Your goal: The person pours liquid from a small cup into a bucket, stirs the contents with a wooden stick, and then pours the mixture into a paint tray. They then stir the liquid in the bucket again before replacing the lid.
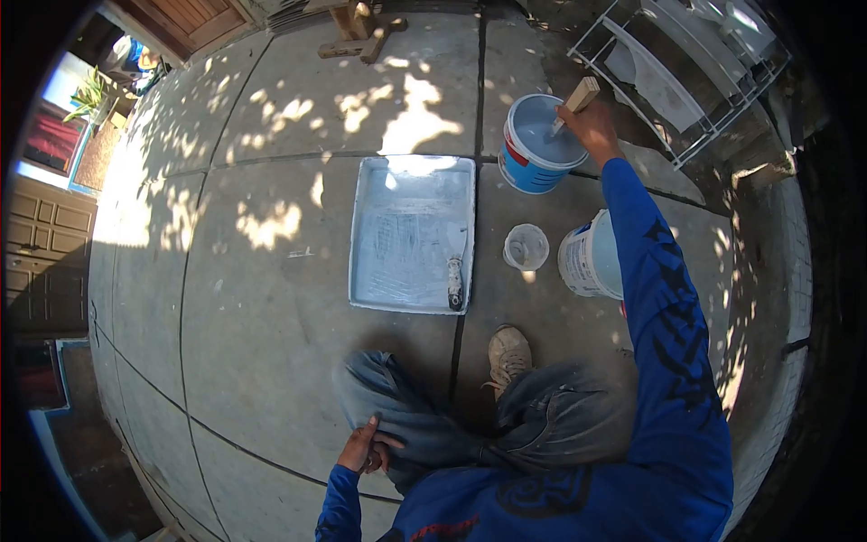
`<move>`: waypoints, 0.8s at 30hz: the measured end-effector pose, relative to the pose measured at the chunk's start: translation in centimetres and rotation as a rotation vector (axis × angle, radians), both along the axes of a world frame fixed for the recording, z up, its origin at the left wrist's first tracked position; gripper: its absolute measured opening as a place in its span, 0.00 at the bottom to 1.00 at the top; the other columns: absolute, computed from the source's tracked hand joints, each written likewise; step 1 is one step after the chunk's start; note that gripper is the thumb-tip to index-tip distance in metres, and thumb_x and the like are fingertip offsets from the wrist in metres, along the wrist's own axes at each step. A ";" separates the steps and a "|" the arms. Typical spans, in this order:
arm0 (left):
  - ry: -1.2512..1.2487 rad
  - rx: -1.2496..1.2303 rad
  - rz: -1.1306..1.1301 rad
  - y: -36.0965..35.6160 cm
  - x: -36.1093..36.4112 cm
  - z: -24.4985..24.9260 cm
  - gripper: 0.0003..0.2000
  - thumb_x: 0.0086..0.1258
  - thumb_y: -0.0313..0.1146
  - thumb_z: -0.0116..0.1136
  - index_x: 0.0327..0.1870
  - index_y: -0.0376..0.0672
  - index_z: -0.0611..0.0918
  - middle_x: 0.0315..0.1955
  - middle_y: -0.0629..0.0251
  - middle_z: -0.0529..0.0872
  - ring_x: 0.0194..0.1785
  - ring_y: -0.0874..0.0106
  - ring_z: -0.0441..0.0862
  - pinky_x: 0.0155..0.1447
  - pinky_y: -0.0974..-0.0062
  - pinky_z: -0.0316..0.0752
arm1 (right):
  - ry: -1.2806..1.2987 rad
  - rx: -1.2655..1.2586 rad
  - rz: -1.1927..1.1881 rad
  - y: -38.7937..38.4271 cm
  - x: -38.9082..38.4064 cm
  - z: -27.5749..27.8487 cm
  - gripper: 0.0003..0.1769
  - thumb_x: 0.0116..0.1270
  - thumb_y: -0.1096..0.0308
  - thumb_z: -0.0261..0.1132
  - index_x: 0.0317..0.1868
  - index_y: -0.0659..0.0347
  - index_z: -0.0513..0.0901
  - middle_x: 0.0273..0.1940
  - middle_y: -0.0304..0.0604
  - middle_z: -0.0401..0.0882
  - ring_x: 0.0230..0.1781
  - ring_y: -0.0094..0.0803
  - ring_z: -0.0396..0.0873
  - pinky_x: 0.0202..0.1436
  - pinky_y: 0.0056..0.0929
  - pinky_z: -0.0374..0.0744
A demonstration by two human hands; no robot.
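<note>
My right hand (593, 122) reaches far forward and grips the wooden handle of a paintbrush (575, 99) whose bristles dip into a blue-and-white paint bucket (533, 144) holding pale grey paint. My left hand (366, 447) rests on my left knee, fingers curled loosely, holding nothing. A grey paint tray (411, 233) lies on the concrete in front of me, with a small roller (455, 280) lying at its right edge.
A small clear plastic cup (526, 247) and a second white bucket (589, 260) stand right of the tray, under my arm. A white wire rack (686, 63) lies at the far right. Wooden pieces (361, 36) sit at the back. My shoe (508, 354) is on the slab.
</note>
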State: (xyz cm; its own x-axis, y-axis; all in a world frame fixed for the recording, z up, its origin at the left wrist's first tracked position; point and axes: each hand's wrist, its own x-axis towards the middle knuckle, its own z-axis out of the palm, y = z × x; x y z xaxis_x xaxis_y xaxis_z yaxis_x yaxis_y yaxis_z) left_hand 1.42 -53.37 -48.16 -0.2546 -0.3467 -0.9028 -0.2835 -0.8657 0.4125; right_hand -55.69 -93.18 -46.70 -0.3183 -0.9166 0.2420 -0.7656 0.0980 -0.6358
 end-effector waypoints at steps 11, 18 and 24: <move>0.045 0.017 0.001 0.0 0.1 -0.2 0.47 0.75 0.70 0.29 0.37 0.26 0.86 0.09 0.53 0.78 0.05 0.75 0.61 0.11 0.78 0.56 | -0.358 0.215 0.142 1.4 0.5 2.1 0.22 0.58 0.56 0.74 0.42 0.67 0.85 0.33 0.47 0.88 0.27 0.27 0.87 0.31 0.24 0.85; 0.003 0.013 0.019 -0.2 -0.5 0.6 0.46 0.75 0.70 0.29 0.37 0.26 0.86 0.09 0.53 0.78 0.05 0.76 0.60 0.11 0.78 0.55 | -0.312 0.093 0.015 3.0 -1.3 2.6 0.19 0.58 0.59 0.73 0.40 0.68 0.86 0.32 0.47 0.88 0.27 0.29 0.87 0.34 0.26 0.85; 0.023 -0.002 0.012 -0.2 -0.5 0.3 0.46 0.76 0.69 0.29 0.38 0.26 0.86 0.09 0.54 0.78 0.06 0.76 0.61 0.11 0.78 0.55 | -0.172 0.153 0.062 2.2 -0.6 2.7 0.22 0.57 0.54 0.73 0.40 0.67 0.86 0.33 0.51 0.88 0.29 0.34 0.89 0.43 0.33 0.85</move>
State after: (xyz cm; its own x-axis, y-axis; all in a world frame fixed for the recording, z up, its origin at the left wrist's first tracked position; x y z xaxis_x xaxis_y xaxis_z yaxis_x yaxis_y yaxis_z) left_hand 0.93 -53.60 -47.82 -0.2716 -0.3512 -0.8960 -0.2636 -0.8683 0.4202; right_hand -56.32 -91.00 -43.98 -0.2845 -0.9576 0.0461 -0.6549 0.1590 -0.7388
